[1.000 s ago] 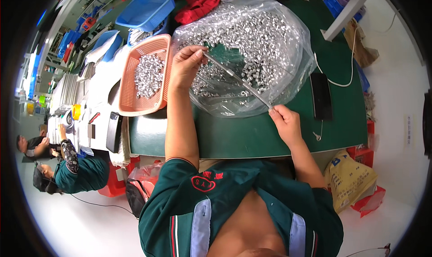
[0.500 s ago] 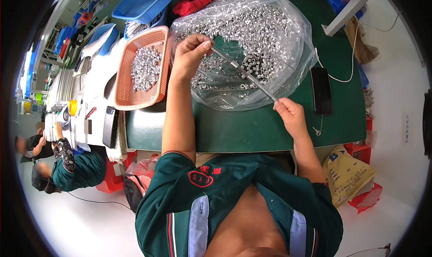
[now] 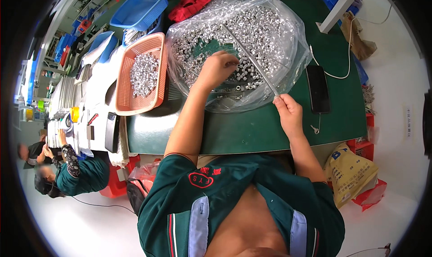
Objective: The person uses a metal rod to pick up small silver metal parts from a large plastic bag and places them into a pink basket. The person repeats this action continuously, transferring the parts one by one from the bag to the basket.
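Note:
My right hand grips the near end of a thin grey metal rod, thumb pressed against it. The rod slants up and to the left, its far end free above a heap of small silver metal sleeves. They lie spread on a clear plastic bag. Over the near part of the heap, left of the rod, is my left hand. Its fingers are curled and pinched together, and whatever they hold is hidden. A gap in the heap beyond that hand shows the green table.
A pink plastic basket of metal pieces stands to the left, with a blue basket behind it. Red cloth lies at the back. A black phone with a white cable lies right. Co-workers sit far left.
My left hand has let go of the rod's far end and come down to the right over the sleeves. The rod now stands steeper in my right hand, which stayed nearly in place.

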`<state>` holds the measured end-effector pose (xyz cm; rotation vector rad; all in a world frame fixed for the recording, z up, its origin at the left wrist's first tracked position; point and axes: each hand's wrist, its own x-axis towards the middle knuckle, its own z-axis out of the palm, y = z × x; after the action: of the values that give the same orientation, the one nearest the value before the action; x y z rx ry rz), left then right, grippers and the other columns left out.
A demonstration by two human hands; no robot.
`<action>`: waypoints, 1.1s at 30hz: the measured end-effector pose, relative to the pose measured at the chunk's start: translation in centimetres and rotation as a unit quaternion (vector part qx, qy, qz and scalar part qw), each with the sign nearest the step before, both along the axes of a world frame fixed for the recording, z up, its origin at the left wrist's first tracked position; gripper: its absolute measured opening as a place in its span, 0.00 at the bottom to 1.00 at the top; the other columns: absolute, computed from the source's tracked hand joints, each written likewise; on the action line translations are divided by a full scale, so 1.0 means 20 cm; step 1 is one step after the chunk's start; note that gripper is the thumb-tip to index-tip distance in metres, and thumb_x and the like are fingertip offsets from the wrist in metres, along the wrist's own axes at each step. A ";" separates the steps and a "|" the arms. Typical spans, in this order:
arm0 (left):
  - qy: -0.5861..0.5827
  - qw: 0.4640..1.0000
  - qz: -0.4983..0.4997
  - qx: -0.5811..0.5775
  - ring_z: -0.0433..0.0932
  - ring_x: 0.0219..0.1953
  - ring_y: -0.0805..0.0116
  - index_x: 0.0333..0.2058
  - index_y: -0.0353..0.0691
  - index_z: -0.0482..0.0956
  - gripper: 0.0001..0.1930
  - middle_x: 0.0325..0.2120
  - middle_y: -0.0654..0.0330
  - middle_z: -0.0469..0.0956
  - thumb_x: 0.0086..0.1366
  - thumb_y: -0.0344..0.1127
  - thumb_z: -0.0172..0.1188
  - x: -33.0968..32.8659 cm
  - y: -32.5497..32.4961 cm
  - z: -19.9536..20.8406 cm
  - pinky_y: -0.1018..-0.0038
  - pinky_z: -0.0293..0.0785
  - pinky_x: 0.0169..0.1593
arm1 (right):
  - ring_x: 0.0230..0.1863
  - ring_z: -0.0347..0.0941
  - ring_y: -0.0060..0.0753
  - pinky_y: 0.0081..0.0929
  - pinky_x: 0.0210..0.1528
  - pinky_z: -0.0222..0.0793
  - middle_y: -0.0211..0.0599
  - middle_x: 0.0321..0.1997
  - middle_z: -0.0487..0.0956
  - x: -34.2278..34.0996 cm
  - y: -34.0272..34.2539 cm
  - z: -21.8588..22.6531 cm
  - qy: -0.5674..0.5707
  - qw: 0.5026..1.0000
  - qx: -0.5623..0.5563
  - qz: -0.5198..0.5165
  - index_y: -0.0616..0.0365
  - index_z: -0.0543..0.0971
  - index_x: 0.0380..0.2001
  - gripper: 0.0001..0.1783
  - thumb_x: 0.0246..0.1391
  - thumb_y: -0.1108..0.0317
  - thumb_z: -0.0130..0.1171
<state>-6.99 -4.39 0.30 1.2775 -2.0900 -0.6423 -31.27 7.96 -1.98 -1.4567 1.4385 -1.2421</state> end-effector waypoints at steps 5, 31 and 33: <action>-0.034 0.999 0.007 -0.036 0.76 0.39 0.52 0.33 0.39 0.82 0.09 0.31 0.54 0.77 0.50 0.30 0.61 -0.04 -0.02 -0.07 0.63 0.73 0.44 | 0.20 0.58 0.13 0.18 0.22 0.56 0.26 0.16 0.67 0.00 0.01 0.01 0.007 1.000 0.003 0.010 0.65 0.76 0.29 0.09 0.58 0.69 0.57; 0.562 0.791 -0.062 0.232 0.77 0.31 0.71 0.37 0.34 0.78 0.07 0.32 0.55 0.81 0.59 0.26 0.62 0.21 -0.05 -0.05 0.76 0.73 0.37 | 0.19 0.57 0.15 0.20 0.21 0.56 0.29 0.15 0.65 0.01 0.01 0.01 0.023 1.000 -0.001 0.013 0.65 0.75 0.28 0.10 0.56 0.68 0.59; 0.615 0.749 -0.089 0.230 0.77 0.32 0.71 0.37 0.34 0.78 0.07 0.31 0.55 0.80 0.60 0.27 0.61 0.24 -0.05 -0.05 0.75 0.74 0.38 | 0.20 0.58 0.14 0.19 0.22 0.56 0.27 0.16 0.66 0.01 0.01 0.01 0.035 0.999 -0.001 0.027 0.65 0.75 0.28 0.09 0.56 0.69 0.58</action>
<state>-2.10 -5.48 -0.73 0.4934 -0.9185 -1.6038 -31.09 8.22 -1.75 -1.5430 1.4344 -1.1714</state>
